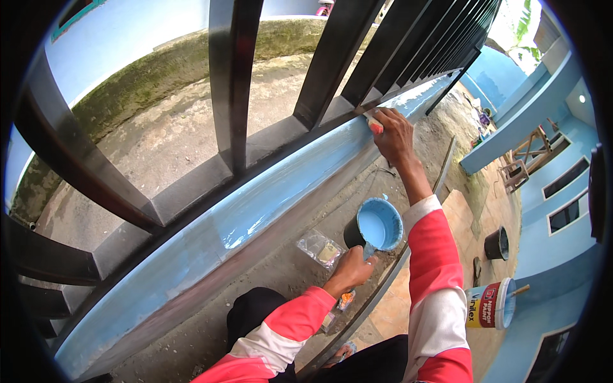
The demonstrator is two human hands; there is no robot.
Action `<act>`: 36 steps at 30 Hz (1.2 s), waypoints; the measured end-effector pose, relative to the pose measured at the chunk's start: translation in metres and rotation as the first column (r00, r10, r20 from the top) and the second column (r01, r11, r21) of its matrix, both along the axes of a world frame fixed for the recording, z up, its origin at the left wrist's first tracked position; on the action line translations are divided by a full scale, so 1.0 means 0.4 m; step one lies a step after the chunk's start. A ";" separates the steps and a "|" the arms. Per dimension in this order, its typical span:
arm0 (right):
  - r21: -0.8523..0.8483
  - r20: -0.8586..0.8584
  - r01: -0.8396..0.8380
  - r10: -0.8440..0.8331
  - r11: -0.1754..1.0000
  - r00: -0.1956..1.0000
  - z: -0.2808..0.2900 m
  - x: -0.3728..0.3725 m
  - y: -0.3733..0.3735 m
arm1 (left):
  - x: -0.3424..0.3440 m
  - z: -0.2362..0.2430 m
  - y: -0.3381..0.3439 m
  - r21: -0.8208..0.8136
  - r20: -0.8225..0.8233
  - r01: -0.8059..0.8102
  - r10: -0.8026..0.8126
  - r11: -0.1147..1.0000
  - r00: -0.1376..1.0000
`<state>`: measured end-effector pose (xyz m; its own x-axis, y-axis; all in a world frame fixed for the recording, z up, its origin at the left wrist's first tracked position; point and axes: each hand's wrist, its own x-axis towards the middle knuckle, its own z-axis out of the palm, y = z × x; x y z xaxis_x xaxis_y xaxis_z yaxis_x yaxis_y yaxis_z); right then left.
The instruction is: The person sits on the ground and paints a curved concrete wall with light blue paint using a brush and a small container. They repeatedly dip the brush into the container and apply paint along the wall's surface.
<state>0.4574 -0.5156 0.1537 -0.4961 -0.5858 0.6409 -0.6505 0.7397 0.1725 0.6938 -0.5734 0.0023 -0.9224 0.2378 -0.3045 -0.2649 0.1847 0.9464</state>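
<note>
My left hand [352,268] is closed round the handle of a dark paint dipper [351,234], whose rim is smeared with blue. Light blue paint [375,227] fills part of it. At arm's length, my right hand [394,133] grips a paintbrush [375,126] with a red and white handle. The brush is up against the top of a low blue wall [281,191], right under the bottom rail of a black metal fence [235,96]. Its bristles are mostly hidden. Wet, shiny paint shows on parts of the wall.
Below the dipper lies a clear plastic packet [317,247] on the dirt. A narrow raised edge [383,274] divides dirt from tiles. To the right stand a paint bucket [491,305] with a stick in it, a black bucket [496,243] and a wooden stand [525,153].
</note>
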 end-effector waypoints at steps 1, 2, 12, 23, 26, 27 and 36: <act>-0.013 0.041 -0.047 0.047 0.999 0.998 -0.005 0.021 -0.008 | 0.002 -0.001 -0.006 0.005 0.010 -0.003 0.003 1.000 1.000; -0.027 0.076 -0.097 0.098 0.995 0.992 0.005 0.062 -0.024 | 0.001 -0.004 -0.013 0.007 0.027 -0.013 0.012 1.000 1.000; 0.032 -0.044 -0.078 0.080 0.996 0.996 0.065 0.071 0.062 | 0.003 -0.026 0.007 0.078 0.053 -0.005 0.001 0.997 0.999; -0.031 0.006 0.045 -0.045 0.998 0.999 -0.001 -0.051 0.008 | 0.016 0.010 -0.008 0.014 0.030 0.013 -0.013 1.000 0.999; -0.076 0.056 -0.107 0.111 0.991 0.992 -0.001 0.036 -0.025 | 0.015 -0.005 -0.001 -0.001 -0.002 0.003 -0.003 1.000 1.000; -0.038 0.068 -0.154 0.157 0.987 0.985 0.001 0.073 -0.040 | 0.013 -0.021 0.009 0.007 -0.020 -0.001 0.001 1.000 1.000; -0.041 0.022 -0.443 0.444 0.896 0.896 0.051 0.292 -0.087 | 0.017 0.015 -0.014 0.132 0.105 -0.024 0.010 0.991 0.994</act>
